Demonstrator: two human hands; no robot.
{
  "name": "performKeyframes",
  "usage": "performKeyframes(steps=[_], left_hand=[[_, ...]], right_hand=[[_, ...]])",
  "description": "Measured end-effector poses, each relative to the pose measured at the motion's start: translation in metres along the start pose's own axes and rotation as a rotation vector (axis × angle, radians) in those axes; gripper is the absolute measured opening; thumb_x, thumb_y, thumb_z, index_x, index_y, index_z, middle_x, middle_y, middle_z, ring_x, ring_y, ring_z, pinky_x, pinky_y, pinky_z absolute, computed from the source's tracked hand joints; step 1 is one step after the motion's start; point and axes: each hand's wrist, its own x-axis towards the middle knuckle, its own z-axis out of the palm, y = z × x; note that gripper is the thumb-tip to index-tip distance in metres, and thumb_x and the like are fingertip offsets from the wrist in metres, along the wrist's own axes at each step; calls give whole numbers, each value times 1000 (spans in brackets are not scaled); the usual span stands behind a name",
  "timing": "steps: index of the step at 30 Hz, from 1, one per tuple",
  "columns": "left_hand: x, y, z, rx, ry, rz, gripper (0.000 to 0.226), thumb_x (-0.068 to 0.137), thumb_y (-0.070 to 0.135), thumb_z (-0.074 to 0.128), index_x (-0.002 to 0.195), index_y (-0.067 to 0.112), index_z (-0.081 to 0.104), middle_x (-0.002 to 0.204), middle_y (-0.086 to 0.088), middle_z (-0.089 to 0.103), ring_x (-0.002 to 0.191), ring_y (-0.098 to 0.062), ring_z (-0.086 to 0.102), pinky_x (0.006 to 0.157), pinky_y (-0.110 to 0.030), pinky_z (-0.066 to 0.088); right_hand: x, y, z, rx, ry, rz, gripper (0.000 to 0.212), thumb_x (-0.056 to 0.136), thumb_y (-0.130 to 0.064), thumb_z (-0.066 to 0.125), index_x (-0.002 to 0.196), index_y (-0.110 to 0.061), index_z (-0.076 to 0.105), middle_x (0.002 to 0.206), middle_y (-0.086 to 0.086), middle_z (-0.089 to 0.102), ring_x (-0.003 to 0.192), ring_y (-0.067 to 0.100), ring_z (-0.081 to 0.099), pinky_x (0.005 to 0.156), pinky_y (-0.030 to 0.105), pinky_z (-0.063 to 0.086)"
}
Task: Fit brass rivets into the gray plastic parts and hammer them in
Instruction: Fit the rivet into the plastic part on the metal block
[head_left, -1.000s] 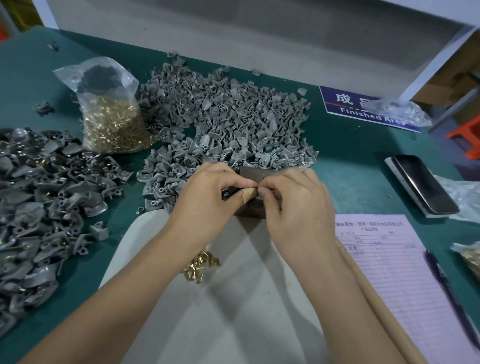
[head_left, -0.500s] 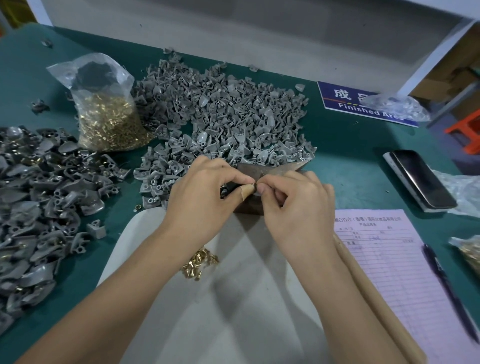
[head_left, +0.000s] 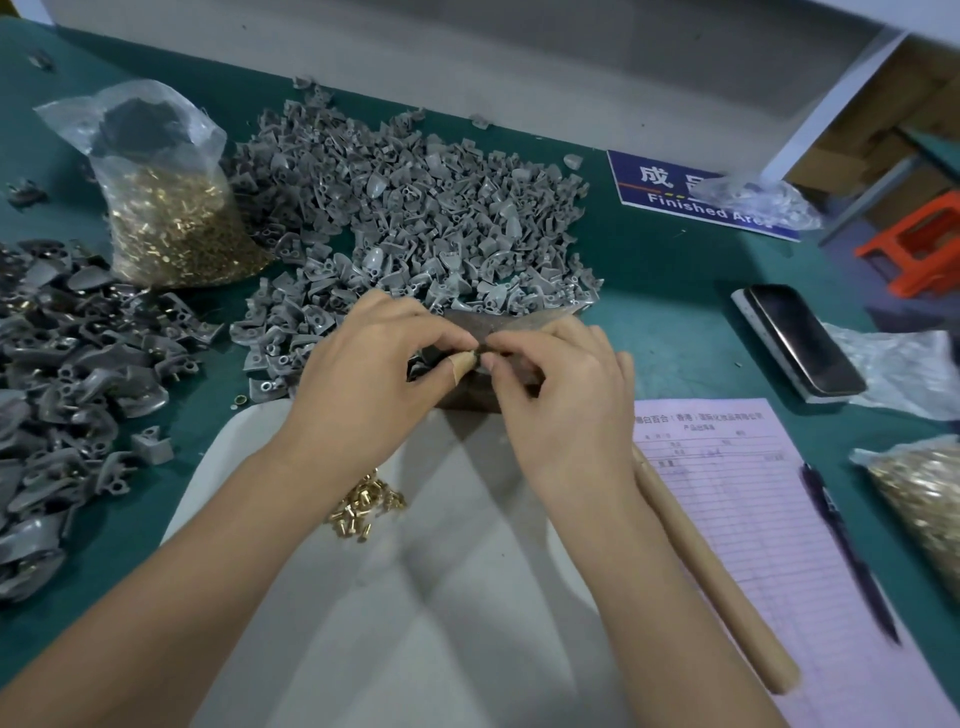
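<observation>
Both hands pinch at one gray part
Left hand (head_left: 363, 384) grips the gray part (head_left: 423, 361); right hand (head_left: 563, 395) pinches at it, above the metal block (head_left: 467, 400).

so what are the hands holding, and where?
Left hand pinches a gray plastic part by its edge. Right hand pinches something tiny at it, too small to tell.

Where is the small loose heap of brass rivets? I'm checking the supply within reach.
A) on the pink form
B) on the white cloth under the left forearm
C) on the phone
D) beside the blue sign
B: the loose brass rivets lie on the white cloth, just beside the left forearm.
</observation>
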Motion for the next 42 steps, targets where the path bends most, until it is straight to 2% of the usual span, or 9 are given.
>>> performKeyframes(steps=[4, 8, 16, 20, 24, 27, 33, 38, 42], left_hand=[[-1, -1, 1, -3, 18, -21, 14, 90, 41, 72, 101, 33, 77, 93, 18, 63, 97, -9, 47, 83, -39, 47], [-1, 0, 2, -9, 12, -43, 11, 92, 41, 72, 99, 34, 77, 93, 18, 62, 98, -8, 46, 83, -37, 47], [-2, -1, 4, -2, 14, -55, 9, 92, 42, 71, 98, 36, 76, 95, 19, 62, 97, -5, 46, 83, -40, 48], [-2, 1, 4, -1, 2, -69, 8, 93, 41, 70, 98, 38, 75, 95, 17, 62, 97, -6, 46, 85, -40, 47], [-1, 1, 3, -65, -26, -88, 5, 91, 40, 71, 95, 39, 74, 97, 15, 63, 96, -7, 50, 88, -41, 48], [-1, 2, 4, -74, -21, -97, 8, 90, 40, 71, 96, 37, 74, 96, 17, 62, 94, -4, 49, 87, -39, 48], [-2, 4, 0, -71, -15, -87, 8, 92, 37, 73, 95, 31, 75, 97, 13, 64, 98, -9, 52, 87, -40, 48], [-1, 11, -4, 131, -34, 2, 11, 94, 40, 68, 97, 31, 75, 97, 14, 63, 99, -12, 50, 76, -40, 49], [2, 13, -3, 254, -26, 68, 18, 94, 46, 60, 97, 33, 73, 96, 17, 62, 95, -8, 42, 65, -31, 36]], right_hand=[[3, 18, -21, -14, 105, 57, 15, 92, -34, 71, 105, -27, 70, 99, -4, 61, 97, 24, 57, 84, 45, 46], [1, 32, -33, -241, -139, 254, 28, 94, -55, 60, 103, -29, 62, 99, -2, 62, 95, 26, 57, 71, 37, 41], [1, 28, -39, -355, -252, 220, 36, 106, -44, 44, 114, -14, 61, 106, 6, 47, 93, 37, 54, 70, 39, 33], [5, 28, -53, -231, -148, 185, 23, 105, -34, 48, 118, -15, 49, 115, 6, 47, 81, 36, 48, 69, 39, 31], [9, 24, -62, -122, -151, 61, 16, 103, -38, 50, 114, -29, 43, 96, -5, 67, 84, 32, 57, 66, 39, 35], [10, 24, -57, -227, -195, -18, 19, 104, -40, 46, 123, -38, 48, 98, -3, 70, 90, 36, 62, 66, 38, 30], [3, 31, -43, -153, -37, -128, 31, 104, -39, 47, 135, -41, 48, 113, -3, 72, 94, 37, 64, 66, 36, 32], [-8, 30, -46, -105, 65, -91, 34, 104, -47, 45, 137, -43, 52, 107, -2, 75, 91, 36, 65, 65, 35, 38], [-10, 25, -52, -66, 160, -30, 31, 104, -47, 43, 132, -40, 56, 89, -3, 72, 79, 34, 63, 59, 35, 40]])
